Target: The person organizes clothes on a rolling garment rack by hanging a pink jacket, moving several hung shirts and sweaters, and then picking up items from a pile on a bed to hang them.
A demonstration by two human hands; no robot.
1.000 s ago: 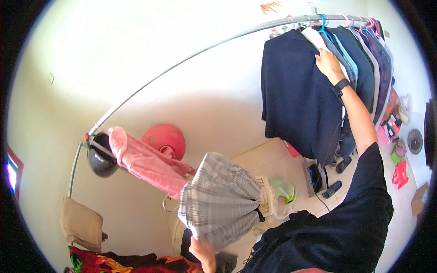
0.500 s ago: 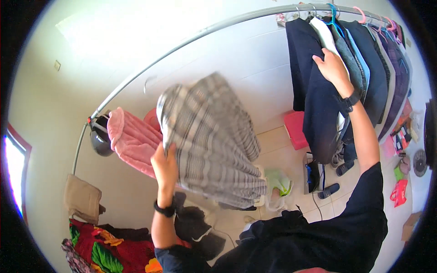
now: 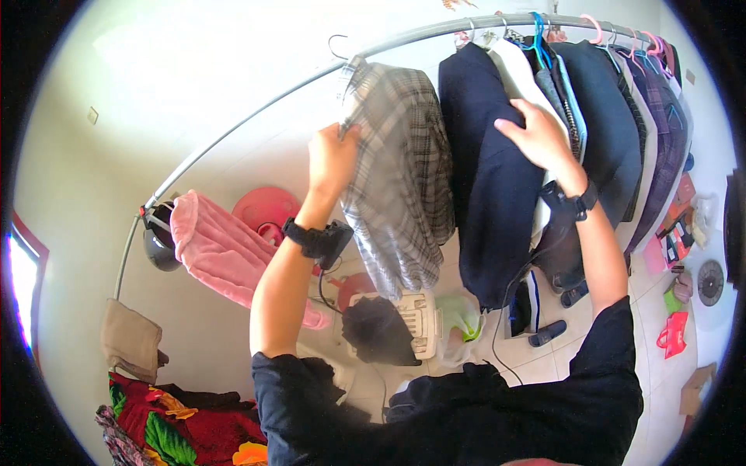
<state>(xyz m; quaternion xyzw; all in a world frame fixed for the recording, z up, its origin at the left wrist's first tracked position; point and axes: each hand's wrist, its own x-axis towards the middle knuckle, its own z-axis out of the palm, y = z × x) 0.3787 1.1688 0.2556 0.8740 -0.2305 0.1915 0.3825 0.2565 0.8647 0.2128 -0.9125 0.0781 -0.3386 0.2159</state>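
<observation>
A grey plaid shirt (image 3: 404,155) hangs from a hanger whose hook (image 3: 337,45) shows just above the metal clothes rail (image 3: 272,103); I cannot tell if the hook rests on it. My left hand (image 3: 332,159) is closed on the shirt's left edge, near the shoulder. To the right, my right hand (image 3: 540,136) lies against a dark navy jacket (image 3: 497,179), thumb and fingers apart. A white garment (image 3: 517,70) hangs just behind that jacket. Both wrists wear black bands, and a dark box-like device sits at the left one.
More clothes (image 3: 594,116) crowd the rail's right end. A pink fluffy garment (image 3: 217,241) and a dark helmet (image 3: 160,242) hang at its left end. Below are a white plastic crate (image 3: 420,322), a plastic bag (image 3: 460,326), slippers (image 3: 548,334) and a red floral blanket (image 3: 186,423).
My left hand has raised the plaid shirt up and right, from low beside the pink garment to the rail next to the navy jacket. My right hand stays at the jacket.
</observation>
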